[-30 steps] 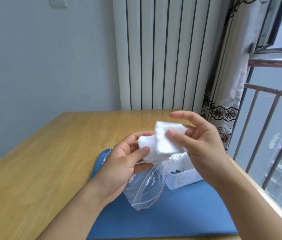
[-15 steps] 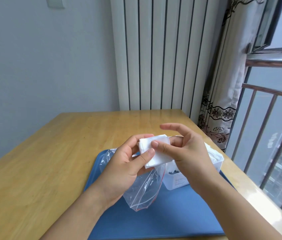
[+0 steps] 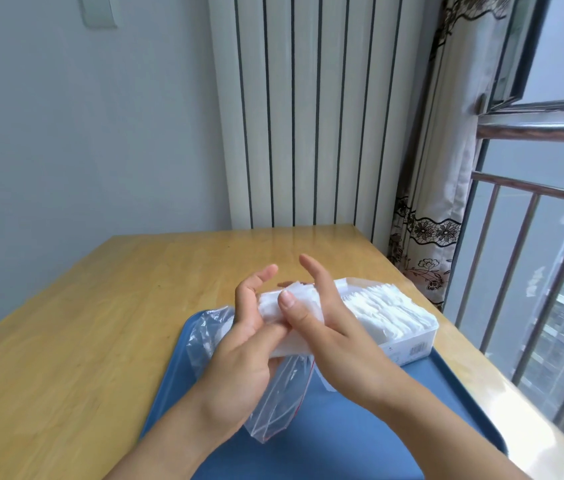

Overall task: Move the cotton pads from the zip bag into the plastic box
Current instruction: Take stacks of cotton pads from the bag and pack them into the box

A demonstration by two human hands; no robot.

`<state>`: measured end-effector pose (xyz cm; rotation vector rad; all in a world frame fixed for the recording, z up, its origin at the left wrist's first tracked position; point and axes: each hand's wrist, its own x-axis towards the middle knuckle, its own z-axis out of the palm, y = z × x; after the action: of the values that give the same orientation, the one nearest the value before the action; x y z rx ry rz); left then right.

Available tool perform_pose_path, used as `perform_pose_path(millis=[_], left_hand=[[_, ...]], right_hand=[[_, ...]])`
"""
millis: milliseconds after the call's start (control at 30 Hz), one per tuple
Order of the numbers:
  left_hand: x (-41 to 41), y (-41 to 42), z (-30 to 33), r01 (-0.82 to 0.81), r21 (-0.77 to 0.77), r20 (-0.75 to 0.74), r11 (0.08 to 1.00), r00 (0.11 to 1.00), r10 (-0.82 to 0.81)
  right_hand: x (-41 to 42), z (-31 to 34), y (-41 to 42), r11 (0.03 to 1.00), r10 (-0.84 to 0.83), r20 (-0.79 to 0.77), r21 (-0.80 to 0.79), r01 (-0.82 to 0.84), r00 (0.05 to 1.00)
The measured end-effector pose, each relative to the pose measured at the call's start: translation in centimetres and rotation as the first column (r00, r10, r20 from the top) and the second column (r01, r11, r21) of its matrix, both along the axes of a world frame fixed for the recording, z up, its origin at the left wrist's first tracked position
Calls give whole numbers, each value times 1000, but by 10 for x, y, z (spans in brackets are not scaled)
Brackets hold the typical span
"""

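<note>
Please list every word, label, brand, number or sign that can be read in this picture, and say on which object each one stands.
No text can be read.
Plastic box: a small printed label on its front wall, too small and blurred to read.
Zip bag: only a red seal line, no words visible.
Blue tray, table: no visible text.

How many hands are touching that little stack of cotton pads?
2. The left hand and the right hand squeeze the stack of cotton pads between them, above the zip bag.

Residential room, upper storey: wooden worktop [image 3: 107, 306] against white radiator [image 3: 301, 112], patterned curtain [image 3: 447, 140], railed window [image 3: 533, 237] overlooking apartment blocks.
</note>
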<state>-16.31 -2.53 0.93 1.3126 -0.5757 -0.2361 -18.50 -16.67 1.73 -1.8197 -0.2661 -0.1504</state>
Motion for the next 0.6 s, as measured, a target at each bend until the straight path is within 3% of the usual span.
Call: perform_pose_path(millis=[133, 200, 300, 367, 433, 467, 600], left_hand=[[3, -1, -2, -14, -95, -13, 995, 1000, 13], [7, -2, -5, -38, -73, 27, 997, 999, 41], [10, 0, -12, -204, 25, 256, 979, 947, 191], [10, 3, -12, -398, 80, 554, 914, 780, 291], [10, 5, -12, -538, 135, 815, 832, 538, 216], [8, 5, -12, -556, 164, 874, 815, 465, 142], [1, -5, -20, -504, 421, 860, 754, 486, -156]], right_hand=[[9, 3, -14, 995, -56, 51, 80, 52, 997], [10, 7, -21, 992, -88, 75, 99, 80, 993], [12, 20, -43, 947, -276, 65, 191, 259, 959], [12, 29, -63, 883, -433, 32, 217, 416, 901], [14, 29, -81, 866, -493, -9, 88, 492, 870], [16, 27, -85, 872, -490, -43, -12, 490, 871], [21, 16, -84, 830, -457, -124, -417, 371, 881]])
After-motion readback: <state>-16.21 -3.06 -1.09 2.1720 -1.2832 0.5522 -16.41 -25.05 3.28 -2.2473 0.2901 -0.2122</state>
